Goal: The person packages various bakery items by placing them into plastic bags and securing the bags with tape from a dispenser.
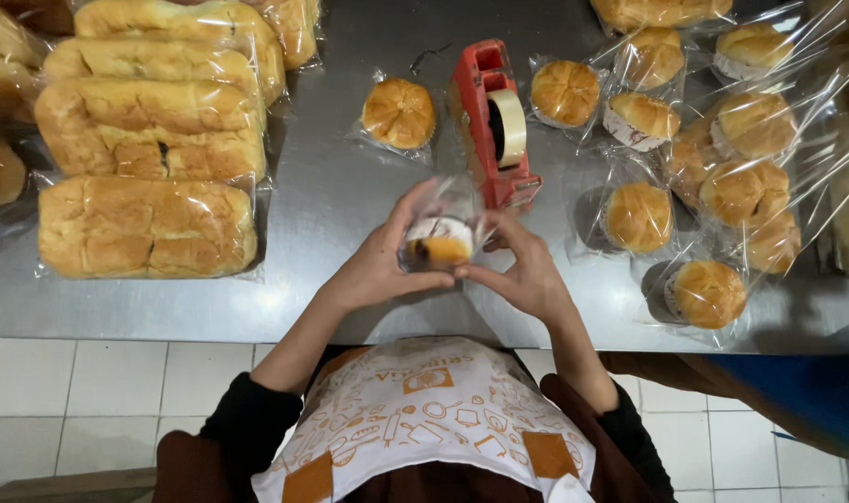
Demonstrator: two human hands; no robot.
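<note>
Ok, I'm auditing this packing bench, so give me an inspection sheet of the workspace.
Surface: steel table, shiny.
Job's things: small bun in a clear bag; red tape dispenser just behind it.
Clutter: bagged loaves left, bagged round buns right, single bagged bun behind.
Hands: left hand and right hand both grip the bag.
Cables: nothing seen.
Surroundings: white tiled floor; patterned apron.

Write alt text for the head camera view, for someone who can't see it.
Both hands, left hand and right hand, hold a bun in a clear bag over a steel table. A red tape dispenser stands just behind, with wrapped loaves on the left and bagged buns on the right.
</note>
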